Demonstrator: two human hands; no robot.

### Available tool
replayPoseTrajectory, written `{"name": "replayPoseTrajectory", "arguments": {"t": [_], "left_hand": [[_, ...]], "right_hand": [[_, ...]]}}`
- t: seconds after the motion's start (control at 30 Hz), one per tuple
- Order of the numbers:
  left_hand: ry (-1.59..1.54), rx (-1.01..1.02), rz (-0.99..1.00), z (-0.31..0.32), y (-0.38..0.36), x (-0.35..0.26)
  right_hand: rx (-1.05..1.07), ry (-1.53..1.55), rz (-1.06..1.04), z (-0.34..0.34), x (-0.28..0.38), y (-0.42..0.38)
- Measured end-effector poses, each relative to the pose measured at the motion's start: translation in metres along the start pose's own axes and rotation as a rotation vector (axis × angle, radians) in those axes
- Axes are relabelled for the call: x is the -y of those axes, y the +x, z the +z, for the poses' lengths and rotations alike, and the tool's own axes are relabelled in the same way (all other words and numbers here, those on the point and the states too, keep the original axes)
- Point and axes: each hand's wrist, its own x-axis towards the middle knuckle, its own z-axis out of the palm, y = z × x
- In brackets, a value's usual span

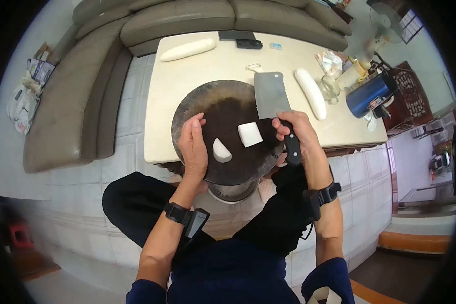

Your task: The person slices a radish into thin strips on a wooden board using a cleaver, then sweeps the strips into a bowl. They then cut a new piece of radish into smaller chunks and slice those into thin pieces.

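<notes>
My right hand (pixel 296 133) is wrapped round the black handle of a cleaver (pixel 271 95), whose broad blade points away from me over the right side of a round dark board (pixel 228 169). A squarish white radish piece (pixel 250 135) lies on the board, left of the handle. Nearer me and to its left is a smaller half-round radish piece (pixel 221 151). My left hand (pixel 193 144) is over the board's left edge, fingers extended and close together, holding nothing. It is beside the half-round piece, not touching it.
On the cream table (pixel 162 106) lie two long white radishes (pixel 188 49) (pixel 310 93), a peeler (pixel 254 66) and a black object (pixel 249 44). A glass jar (pixel 329 88) and a blue container (pixel 371 95) stand at the right. A grey sofa (pixel 177 28) is behind.
</notes>
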Motion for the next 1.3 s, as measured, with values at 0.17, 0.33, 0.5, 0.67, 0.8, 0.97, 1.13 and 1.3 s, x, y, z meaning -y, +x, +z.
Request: {"name": "replayPoseTrajectory", "arguments": {"t": [0.17, 0.33, 0.5, 0.67, 0.8, 0.97, 1.13, 1.3], "left_hand": [[0.009, 0.073, -0.029, -0.002, -0.001, -0.005], [0.015, 0.069, -0.007, -0.002, -0.002, -0.003], [0.035, 0.068, -0.012, -0.004, -0.001, 0.002], [0.032, 0.062, -0.014, -0.002, 0.000, 0.002], [0.046, 0.035, 0.006, 0.001, 0.001, 0.003], [0.042, 0.033, -0.009, 0.000, 0.002, 0.006], [0.095, 0.049, -0.003, -0.002, 0.003, 0.003], [0.086, 0.052, -0.012, -0.003, 0.002, 0.003]], "right_hand": [[0.048, -0.055, 0.060, 0.002, -0.002, 0.007], [0.046, -0.111, 0.115, 0.001, 0.000, 0.012], [0.071, -0.135, 0.089, 0.004, 0.004, 0.018], [0.094, -0.064, 0.024, 0.014, -0.006, 0.013], [0.194, -0.075, 0.042, 0.008, -0.007, 0.003], [0.106, 0.010, 0.015, -0.006, -0.006, -0.017], [0.084, 0.042, 0.021, -0.023, -0.002, -0.034], [0.101, 0.014, -0.038, -0.034, -0.004, -0.043]]}}
